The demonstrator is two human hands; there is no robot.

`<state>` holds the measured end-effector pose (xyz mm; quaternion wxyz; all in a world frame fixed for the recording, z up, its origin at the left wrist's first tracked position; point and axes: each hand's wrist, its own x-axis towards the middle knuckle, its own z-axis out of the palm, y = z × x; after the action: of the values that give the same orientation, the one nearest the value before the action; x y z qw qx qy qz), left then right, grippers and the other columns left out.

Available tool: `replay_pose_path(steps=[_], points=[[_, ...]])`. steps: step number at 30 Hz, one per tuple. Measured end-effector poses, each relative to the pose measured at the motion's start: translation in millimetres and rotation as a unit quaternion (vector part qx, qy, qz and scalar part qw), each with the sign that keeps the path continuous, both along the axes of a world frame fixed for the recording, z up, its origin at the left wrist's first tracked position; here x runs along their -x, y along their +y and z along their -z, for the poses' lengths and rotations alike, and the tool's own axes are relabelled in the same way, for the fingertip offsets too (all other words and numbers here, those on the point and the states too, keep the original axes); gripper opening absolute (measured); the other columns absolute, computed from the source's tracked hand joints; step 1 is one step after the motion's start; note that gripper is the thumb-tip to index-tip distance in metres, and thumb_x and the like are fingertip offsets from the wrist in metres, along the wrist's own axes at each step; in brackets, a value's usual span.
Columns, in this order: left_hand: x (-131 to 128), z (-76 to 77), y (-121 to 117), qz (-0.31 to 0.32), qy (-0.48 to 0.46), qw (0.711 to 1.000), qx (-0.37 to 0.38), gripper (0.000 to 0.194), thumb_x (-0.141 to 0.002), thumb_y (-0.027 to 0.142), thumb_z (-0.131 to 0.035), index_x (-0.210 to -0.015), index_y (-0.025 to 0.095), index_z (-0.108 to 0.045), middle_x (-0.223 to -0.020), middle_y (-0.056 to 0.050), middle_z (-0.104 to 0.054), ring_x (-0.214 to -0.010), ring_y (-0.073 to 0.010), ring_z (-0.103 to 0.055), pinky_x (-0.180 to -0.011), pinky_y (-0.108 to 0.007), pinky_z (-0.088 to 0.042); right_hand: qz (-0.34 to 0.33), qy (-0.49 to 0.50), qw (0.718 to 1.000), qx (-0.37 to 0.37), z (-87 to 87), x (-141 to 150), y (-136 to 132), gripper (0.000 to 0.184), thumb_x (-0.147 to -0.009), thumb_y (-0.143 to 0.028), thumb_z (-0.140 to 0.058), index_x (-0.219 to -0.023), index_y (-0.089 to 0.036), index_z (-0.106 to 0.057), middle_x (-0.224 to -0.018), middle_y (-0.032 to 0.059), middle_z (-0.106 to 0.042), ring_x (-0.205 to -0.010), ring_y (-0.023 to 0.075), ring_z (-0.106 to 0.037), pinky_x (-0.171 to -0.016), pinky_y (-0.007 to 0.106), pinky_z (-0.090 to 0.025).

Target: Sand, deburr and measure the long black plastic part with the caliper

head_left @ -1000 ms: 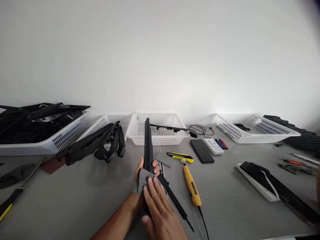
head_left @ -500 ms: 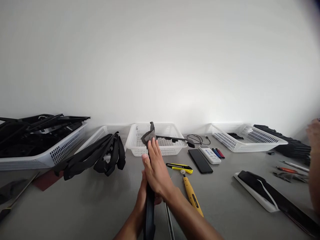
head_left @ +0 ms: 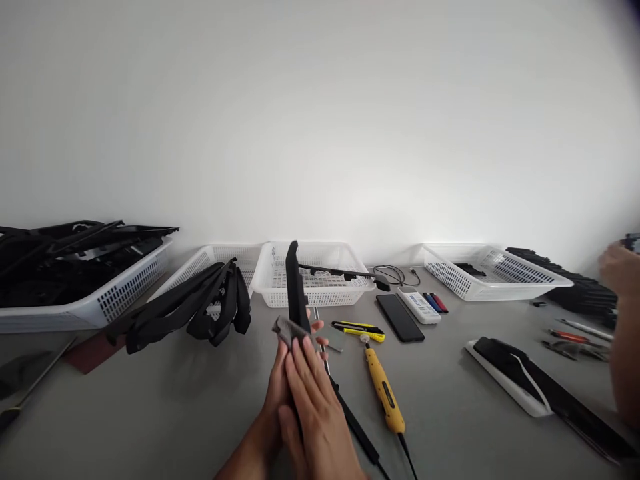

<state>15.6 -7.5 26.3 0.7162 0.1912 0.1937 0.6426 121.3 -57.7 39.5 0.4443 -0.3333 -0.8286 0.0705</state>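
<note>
A long black plastic trim strip (head_left: 296, 287) points away from me, its far end bare above my hands. My left hand (head_left: 274, 393) is wrapped around it from the left and beneath, with some fingertips showing on the right side. Over the strip, my right hand (head_left: 315, 407) presses a grey cloth (head_left: 289, 329) against it, fingers together. The strip's near part is hidden under my hands. Just right of them lie a yellow rotary tool (head_left: 384, 390) and a yellow-and-black utility knife (head_left: 359, 330).
White baskets (head_left: 345, 299) line the wall; a left basket (head_left: 113, 303) is heaped with black parts. Black strips (head_left: 170, 317) overhang another. A phone (head_left: 400, 318), markers (head_left: 436, 303) and a white-and-black piece (head_left: 510, 380) lie rightward. Another person's hand (head_left: 620, 270) is at far right.
Both hands and the cloth have come down along the strip toward me, baring its far end. The other person's hand at the right has moved slightly left and now shows a dark object.
</note>
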Motion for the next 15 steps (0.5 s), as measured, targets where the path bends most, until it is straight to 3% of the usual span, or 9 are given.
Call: replay_pose_path(steps=[3,7,10,13,15], points=[[-0.3,-13.3,-3.1,0.028,-0.013,1.0,0.008,0.064,-0.097,0.067,-0.069,-0.141,0.022,-0.074,-0.136,-0.013,-0.078,-0.122,-0.0306,-0.074,-0.107,-0.042,-0.058,-0.012,-0.007,0.999,-0.044,18.4,-12.9,-20.8,0.075,-0.102,-0.009,-0.055,-0.173,-0.017,-0.035,-0.169,0.0127,-0.05,-0.162,0.0333,-0.039,-0.124,0.053,-0.049],[-3.2,-29.0,-6.7,0.006,-0.031,0.999,0.042,0.037,-0.101,0.041,-0.075,-0.127,0.015,-0.08,-0.107,-0.01,-0.08,-0.102,-0.023,-0.077,-0.101,-0.036,-0.06,-0.07,0.008,0.997,-0.032,25.7,-40.8,-27.3,0.061,-0.099,-0.003,-0.061,-0.158,-0.018,-0.057,-0.15,0.0124,-0.071,-0.149,0.0312,-0.058,-0.119,0.046,-0.056],[2.6,-36.5,-3.3,-0.045,-0.028,0.997,0.057,0.03,-0.105,0.035,-0.07,-0.125,0.015,-0.08,-0.087,-0.004,-0.071,-0.081,-0.0158,-0.071,-0.084,-0.028,-0.063,-0.115,0.069,0.99,-0.038,46.8,-53.0,-38.2,0.04,-0.101,-0.006,-0.064,-0.137,-0.021,-0.071,-0.114,0.0107,-0.086,-0.124,0.0288,-0.078,-0.102,0.036,-0.068],[9.5,-41.5,1.2,-0.102,-0.001,0.993,0.058,0.036,-0.109,0.04,-0.063,-0.132,0.015,-0.077,-0.08,-0.002,-0.066,-0.074,-0.0148,-0.067,-0.076,-0.026,-0.062,-0.069,0.133,0.988,-0.027,72.5,-54.8,-52.4,0.024,-0.104,-0.011,-0.059,-0.117,-0.025,-0.073,-0.085,0.0064,-0.081,-0.095,0.0247,-0.083,-0.084,0.03,-0.07],[11.0,-43.5,2.1,-0.112,0.021,0.991,0.066,0.04,-0.11,0.042,-0.059,-0.134,0.015,-0.076,-0.077,-0.002,-0.065,-0.072,-0.0151,-0.066,-0.07,-0.026,-0.061,-0.005,0.142,0.99,0.02,79.2,-54.4,-57.7,0.027,-0.102,-0.01,-0.056,-0.117,-0.025,-0.073,-0.098,0.0103,-0.08,-0.094,0.0242,-0.081,-0.082,0.03,-0.068]])
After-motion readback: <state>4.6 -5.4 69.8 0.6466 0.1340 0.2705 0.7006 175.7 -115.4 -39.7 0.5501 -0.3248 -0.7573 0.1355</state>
